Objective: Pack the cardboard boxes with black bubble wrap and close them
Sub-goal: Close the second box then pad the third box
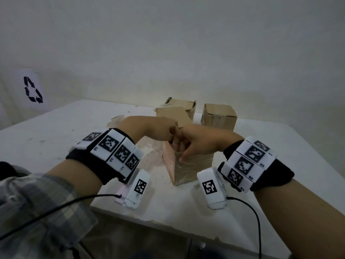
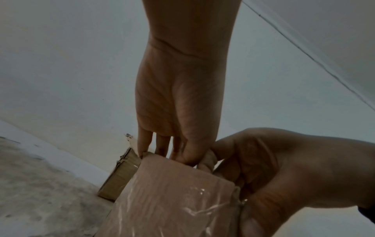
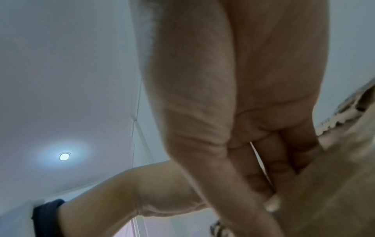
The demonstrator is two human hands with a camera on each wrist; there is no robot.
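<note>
A tall taped cardboard box (image 1: 188, 169) stands on the white table (image 1: 56, 137) right in front of me. My left hand (image 1: 164, 129) reaches over its top, and its straight fingers (image 2: 145, 144) go down inside behind the near wall (image 2: 172, 200). My right hand (image 1: 186, 149) grips the box's upper corner, with the thumb (image 1: 183, 157) on the front face and the fingers curled over the rim. The two hands touch above the box. No black bubble wrap shows, and the inside of the box is hidden.
Two more cardboard boxes stand at the back: one with raised flaps (image 1: 179, 109) and a closed one (image 1: 218, 116) to its right. A white surface with a recycling symbol (image 1: 32, 89) stands far left. The table's front edge (image 1: 149, 219) lies just below my wrists.
</note>
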